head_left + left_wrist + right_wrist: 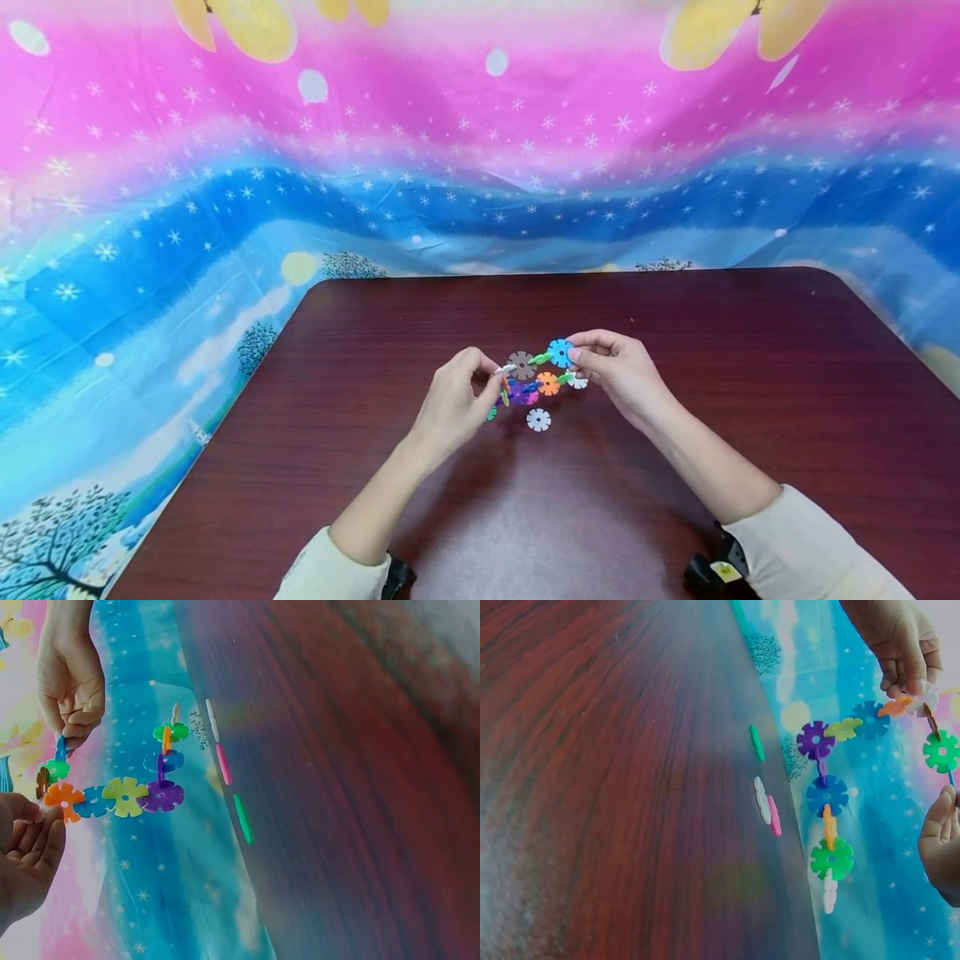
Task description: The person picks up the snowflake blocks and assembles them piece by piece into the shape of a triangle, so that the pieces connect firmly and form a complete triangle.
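Observation:
A chain of interlocked, notched plastic discs is held up above the table between both hands. My left hand (453, 404) pinches a white disc (924, 699) with thumb and fingertips. From it a brown disc (521, 365) and a green disc (941, 751) lead to a blue disc (559, 352), which my right hand (626, 375) pinches by its edge. Below the white disc hangs the rest of the chain: an orange disc (64, 801), a blue one, a yellow disc (125, 796), purple ones (815, 739), and further discs ending in a white disc (830, 891).
Three loose discs lie flat on the dark wooden table (600, 517) beneath the chain: a white disc (538, 419), a pink disc (774, 815) and a green disc (757, 742). A patterned cloth (480, 167) hangs behind the table's far edge.

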The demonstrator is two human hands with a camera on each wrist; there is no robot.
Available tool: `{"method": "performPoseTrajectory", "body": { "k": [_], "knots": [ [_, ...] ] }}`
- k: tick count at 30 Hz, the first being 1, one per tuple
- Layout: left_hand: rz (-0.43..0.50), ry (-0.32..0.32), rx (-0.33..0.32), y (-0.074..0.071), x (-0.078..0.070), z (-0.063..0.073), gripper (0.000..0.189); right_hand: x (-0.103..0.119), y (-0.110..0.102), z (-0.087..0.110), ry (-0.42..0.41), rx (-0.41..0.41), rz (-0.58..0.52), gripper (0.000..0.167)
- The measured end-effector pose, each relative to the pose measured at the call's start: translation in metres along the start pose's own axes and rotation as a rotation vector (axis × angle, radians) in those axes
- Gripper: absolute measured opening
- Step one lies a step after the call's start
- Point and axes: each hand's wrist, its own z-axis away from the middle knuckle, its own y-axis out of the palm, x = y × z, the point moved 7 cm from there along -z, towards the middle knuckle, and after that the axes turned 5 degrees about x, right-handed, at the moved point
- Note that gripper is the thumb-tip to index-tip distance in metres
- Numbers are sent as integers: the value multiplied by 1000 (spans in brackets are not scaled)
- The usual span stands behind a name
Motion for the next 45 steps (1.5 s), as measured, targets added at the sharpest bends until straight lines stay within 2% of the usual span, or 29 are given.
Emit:
{"method": "performPoseTrajectory", "body": {
  "k": [5,9,15,25,28,32,36,38,41,45],
  "knots": [
    [-50,39,27,3,-3,0,10,4,-2,0,-13,3,3,18],
    [-92,65,26,2,-5,0,10,6,-2,0,-28,12,26,20],
    [-102,74,25,3,-4,0,12,9,-2,-1,-37,21,54,20],
    [-87,89,28,6,-6,-3,14,2,-5,-1,31,47,123,10],
    [-95,76,43,7,-4,-4,14,6,-4,-1,32,57,78,11],
    [-125,16,74,7,-2,-5,13,16,0,-2,19,83,32,10],
    [-174,1,54,3,-5,-9,15,19,3,-1,33,90,24,9],
    [-173,28,41,2,-9,-12,21,18,6,-1,45,92,17,8],
    [-136,69,57,5,-15,-16,26,14,12,1,54,108,20,8],
    [-80,70,83,10,-17,-17,24,12,19,3,52,123,37,8]
  ]
}}
